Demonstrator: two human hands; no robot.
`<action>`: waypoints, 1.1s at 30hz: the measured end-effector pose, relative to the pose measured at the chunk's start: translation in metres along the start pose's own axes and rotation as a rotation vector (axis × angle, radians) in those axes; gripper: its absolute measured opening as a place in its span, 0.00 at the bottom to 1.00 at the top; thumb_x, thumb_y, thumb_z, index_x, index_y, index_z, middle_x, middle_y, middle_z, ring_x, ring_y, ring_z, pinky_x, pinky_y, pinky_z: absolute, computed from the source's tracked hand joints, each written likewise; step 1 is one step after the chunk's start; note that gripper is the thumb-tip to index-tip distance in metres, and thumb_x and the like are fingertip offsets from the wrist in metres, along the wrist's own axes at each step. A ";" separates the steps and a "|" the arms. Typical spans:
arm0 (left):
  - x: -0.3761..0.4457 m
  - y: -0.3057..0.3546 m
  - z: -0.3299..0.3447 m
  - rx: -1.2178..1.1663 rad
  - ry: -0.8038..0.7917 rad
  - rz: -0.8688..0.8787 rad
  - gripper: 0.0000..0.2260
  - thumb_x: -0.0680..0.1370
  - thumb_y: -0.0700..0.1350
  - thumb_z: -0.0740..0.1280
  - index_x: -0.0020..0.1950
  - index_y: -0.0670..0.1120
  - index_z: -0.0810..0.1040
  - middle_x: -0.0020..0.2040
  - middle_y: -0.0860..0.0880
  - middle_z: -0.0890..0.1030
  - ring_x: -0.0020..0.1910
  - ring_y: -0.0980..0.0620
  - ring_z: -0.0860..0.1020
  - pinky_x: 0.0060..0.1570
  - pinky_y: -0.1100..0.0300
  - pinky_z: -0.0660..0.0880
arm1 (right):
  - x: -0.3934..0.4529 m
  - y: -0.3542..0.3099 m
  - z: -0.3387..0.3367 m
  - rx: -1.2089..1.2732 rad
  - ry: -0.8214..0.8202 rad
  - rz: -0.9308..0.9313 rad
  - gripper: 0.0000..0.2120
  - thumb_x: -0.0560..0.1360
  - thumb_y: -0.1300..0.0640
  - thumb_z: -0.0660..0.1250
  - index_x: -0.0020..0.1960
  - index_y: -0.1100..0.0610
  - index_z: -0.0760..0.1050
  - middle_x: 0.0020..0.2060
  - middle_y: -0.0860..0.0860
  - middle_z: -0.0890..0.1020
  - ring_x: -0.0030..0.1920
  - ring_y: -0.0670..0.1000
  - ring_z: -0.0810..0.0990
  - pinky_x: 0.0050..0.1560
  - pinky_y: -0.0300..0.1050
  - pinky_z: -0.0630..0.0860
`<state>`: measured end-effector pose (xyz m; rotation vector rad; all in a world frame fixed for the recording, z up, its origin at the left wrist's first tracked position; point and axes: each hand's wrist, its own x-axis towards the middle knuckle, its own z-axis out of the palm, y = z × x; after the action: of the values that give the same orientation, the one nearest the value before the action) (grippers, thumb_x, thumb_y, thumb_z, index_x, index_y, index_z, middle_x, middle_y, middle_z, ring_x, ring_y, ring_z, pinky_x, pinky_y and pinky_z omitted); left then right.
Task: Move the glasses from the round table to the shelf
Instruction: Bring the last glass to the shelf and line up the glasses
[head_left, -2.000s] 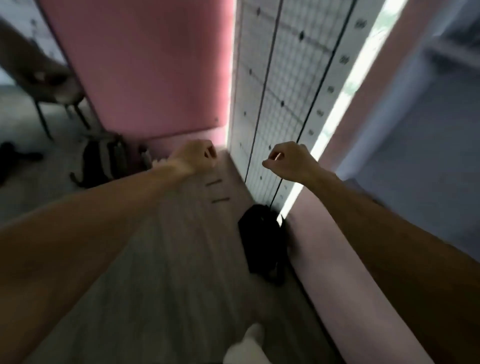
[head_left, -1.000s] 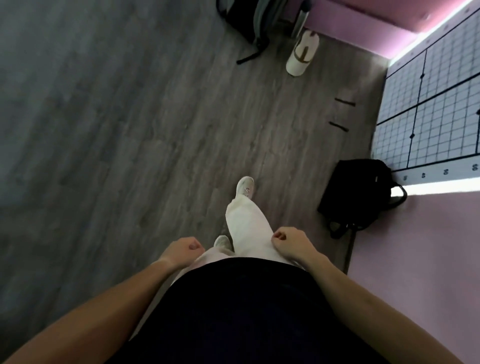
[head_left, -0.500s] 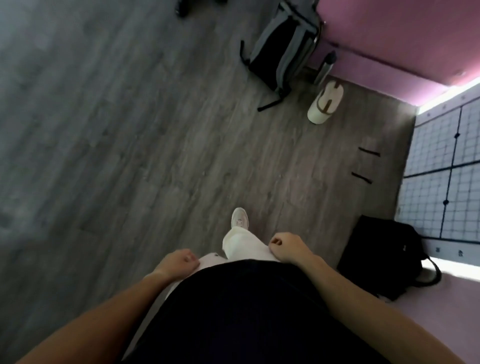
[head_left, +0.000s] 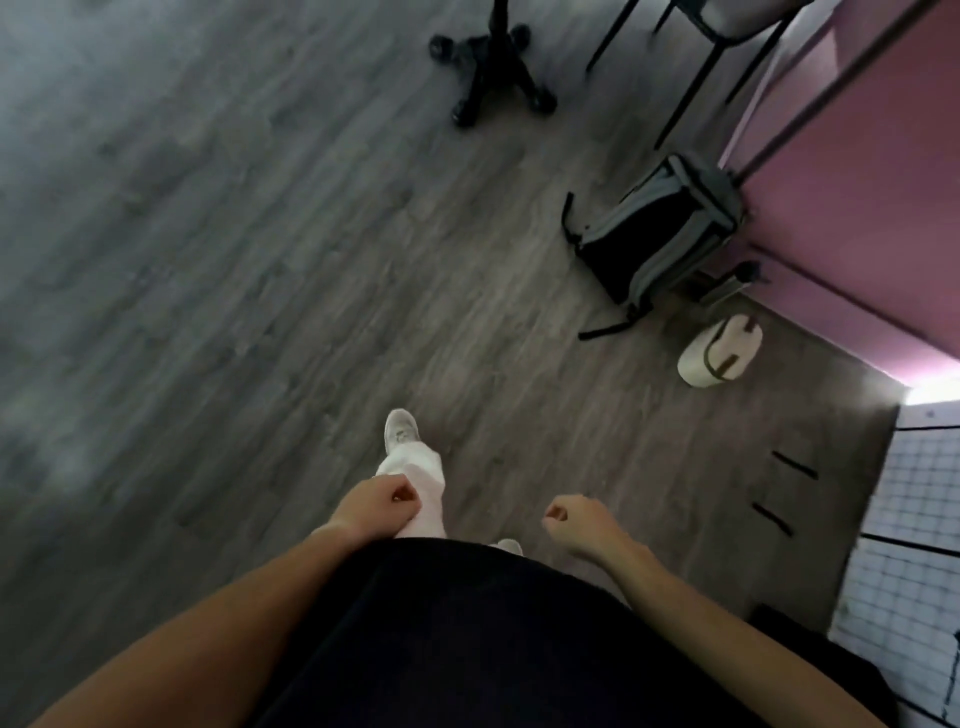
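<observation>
Both hands curled into fists, empty: left (head_left: 376, 501), right (head_left: 574, 522). No glasses, counter or shelf in view, only floor (head_left: 208, 260), backpack (head_left: 657, 234). Task seemingly unstarted; everything left.

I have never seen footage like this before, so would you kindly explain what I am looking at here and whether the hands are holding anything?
There is no machine here. A person wears a wide-angle camera on the head, looking down past their dark top at their own arms and the wooden floor. The left hand and right hand are both curled into loose fists and hold nothing. A white shoe steps forward. On the floor lie a grey and black backpack, a white bottle on its side, and a wheeled chair base. No glasses, round table or shelf show in this picture.
</observation>
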<state>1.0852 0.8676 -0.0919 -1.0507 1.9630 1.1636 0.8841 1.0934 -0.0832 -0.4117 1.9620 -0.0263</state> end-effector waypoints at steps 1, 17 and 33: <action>0.014 0.003 -0.025 -0.010 0.016 0.013 0.06 0.74 0.54 0.64 0.44 0.56 0.79 0.45 0.57 0.83 0.45 0.57 0.80 0.51 0.55 0.76 | 0.010 -0.020 -0.010 0.014 0.003 0.007 0.12 0.77 0.55 0.60 0.47 0.60 0.79 0.40 0.52 0.82 0.41 0.54 0.79 0.43 0.50 0.77; 0.168 0.055 -0.288 0.186 -0.051 0.013 0.09 0.77 0.50 0.67 0.51 0.48 0.83 0.51 0.51 0.84 0.52 0.53 0.81 0.48 0.63 0.73 | 0.112 -0.222 -0.153 0.205 0.086 0.009 0.10 0.72 0.48 0.61 0.44 0.50 0.79 0.45 0.49 0.83 0.47 0.51 0.80 0.51 0.49 0.77; 0.342 0.267 -0.455 0.171 0.069 0.095 0.08 0.77 0.52 0.67 0.52 0.51 0.82 0.50 0.50 0.83 0.51 0.50 0.80 0.51 0.60 0.73 | 0.263 -0.312 -0.449 0.106 0.130 -0.143 0.10 0.73 0.52 0.60 0.42 0.45 0.81 0.41 0.46 0.83 0.42 0.50 0.78 0.39 0.42 0.72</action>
<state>0.6366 0.4281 -0.0690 -0.9282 2.1448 0.9994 0.4741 0.6469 -0.0632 -0.4900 2.0443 -0.2533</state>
